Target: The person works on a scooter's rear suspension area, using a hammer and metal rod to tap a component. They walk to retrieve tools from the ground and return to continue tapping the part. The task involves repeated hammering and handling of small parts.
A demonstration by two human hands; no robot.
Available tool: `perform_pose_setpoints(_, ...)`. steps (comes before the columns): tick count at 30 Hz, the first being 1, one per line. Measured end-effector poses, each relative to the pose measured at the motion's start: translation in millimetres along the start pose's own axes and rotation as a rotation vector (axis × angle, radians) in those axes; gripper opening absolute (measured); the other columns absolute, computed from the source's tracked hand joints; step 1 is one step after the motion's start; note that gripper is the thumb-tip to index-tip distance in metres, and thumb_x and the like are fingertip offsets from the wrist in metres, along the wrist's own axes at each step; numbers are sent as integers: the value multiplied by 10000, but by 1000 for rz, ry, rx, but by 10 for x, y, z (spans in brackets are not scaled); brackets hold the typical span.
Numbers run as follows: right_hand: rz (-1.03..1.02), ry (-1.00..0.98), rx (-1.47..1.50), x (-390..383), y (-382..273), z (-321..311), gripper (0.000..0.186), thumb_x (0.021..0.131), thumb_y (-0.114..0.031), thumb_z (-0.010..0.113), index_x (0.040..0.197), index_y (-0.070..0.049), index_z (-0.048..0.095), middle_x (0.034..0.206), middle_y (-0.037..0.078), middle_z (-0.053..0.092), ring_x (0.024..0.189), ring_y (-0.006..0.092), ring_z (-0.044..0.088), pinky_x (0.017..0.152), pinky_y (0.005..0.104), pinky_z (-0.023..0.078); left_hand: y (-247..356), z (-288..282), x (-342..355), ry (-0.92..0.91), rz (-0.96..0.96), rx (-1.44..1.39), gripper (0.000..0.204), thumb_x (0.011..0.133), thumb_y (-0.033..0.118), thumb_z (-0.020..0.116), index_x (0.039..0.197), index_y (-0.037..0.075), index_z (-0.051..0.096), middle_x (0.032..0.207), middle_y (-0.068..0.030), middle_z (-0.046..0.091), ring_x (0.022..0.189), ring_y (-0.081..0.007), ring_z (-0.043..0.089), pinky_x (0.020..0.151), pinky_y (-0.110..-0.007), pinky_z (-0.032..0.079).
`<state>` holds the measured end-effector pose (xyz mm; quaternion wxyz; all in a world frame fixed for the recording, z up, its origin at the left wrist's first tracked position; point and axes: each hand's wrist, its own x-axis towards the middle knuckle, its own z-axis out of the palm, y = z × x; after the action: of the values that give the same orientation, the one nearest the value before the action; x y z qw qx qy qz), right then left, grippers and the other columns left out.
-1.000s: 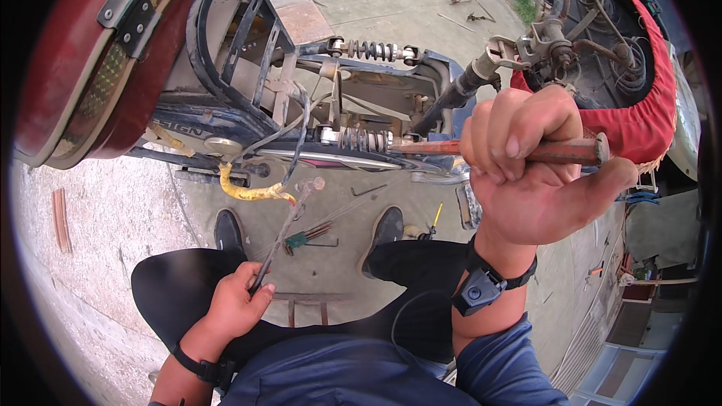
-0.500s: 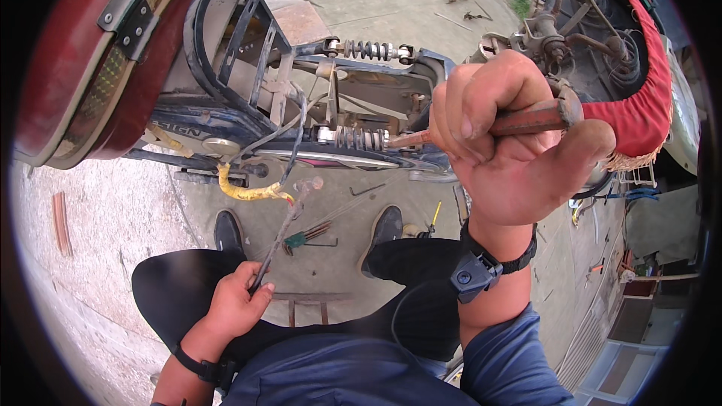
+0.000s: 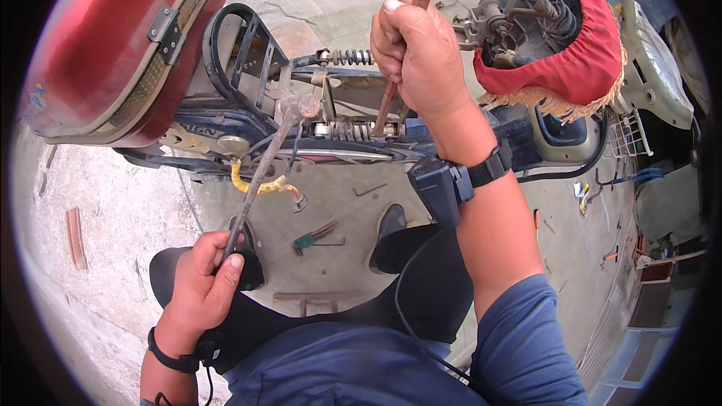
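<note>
My left hand [image 3: 201, 282] is closed round the dark handle of a rusty metal hammer [image 3: 265, 154]. The hammer slants up and away, its blunt head in front of the scooter frame. Wrapped in my right fist [image 3: 425, 56] is a rusty steel chisel [image 3: 389, 101] with a mushroomed top end above the fist. Its lower end comes down by the right end of the near coil-spring shock absorber [image 3: 350, 131]; whether it touches the mount I cannot tell. Yellow-taped wires [image 3: 252, 186] with a connector hang beside the hammer.
The stripped scooter frame [image 3: 301, 152] crosses in front of me, a red top box [image 3: 113, 45] at left and a red fringed seat [image 3: 571, 68] at right. A green-holder hex key set [image 3: 316, 237] and a loose hex key [image 3: 368, 190] lie on the floor between my feet.
My right hand has moved up and left, turning the chisel from lying sideways to pointing down at the near shock absorber's right end. The hammer's head has risen toward the frame.
</note>
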<state>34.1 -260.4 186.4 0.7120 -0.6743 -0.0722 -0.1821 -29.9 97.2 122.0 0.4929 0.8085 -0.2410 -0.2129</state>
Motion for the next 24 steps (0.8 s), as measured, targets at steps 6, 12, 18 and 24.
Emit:
perform_pose_setpoints(6,-66,62,-103,78,117,56,367,1035,-308,588,751,-120,451,592,-40,398,491,66,358,440,242,278,769,-358,336,163,329,193,287,1021,63,546,1288,-39,562,804,-21,588,696,-70,479,661,-213,396)
perform_pose_setpoints(12,-123,97,-164,157,235,142,366,1031,-311,629,760,-119,476,585,-59,400,492,49,356,441,236,286,1240,-489,740,227,590,470,396,1037,83,556,1425,9,539,1181,-132,687,1058,-169,627,966,-290,467)
perform_pose_setpoints(18,-154,166,-155,195,263,99,348,1017,-329,650,799,-113,487,581,-54,416,473,50,366,421,234,286,1223,-629,728,123,535,569,393,1025,53,552,1415,10,547,1204,-169,689,1077,-233,669,978,-307,474)
perform_pose_setpoints(24,-174,147,-183,187,277,37,297,1023,-335,638,884,-90,546,588,-52,409,468,52,375,414,232,284,1279,-644,751,107,522,678,392,1030,70,555,1419,24,549,1201,-165,692,1056,-222,669,957,-306,487)
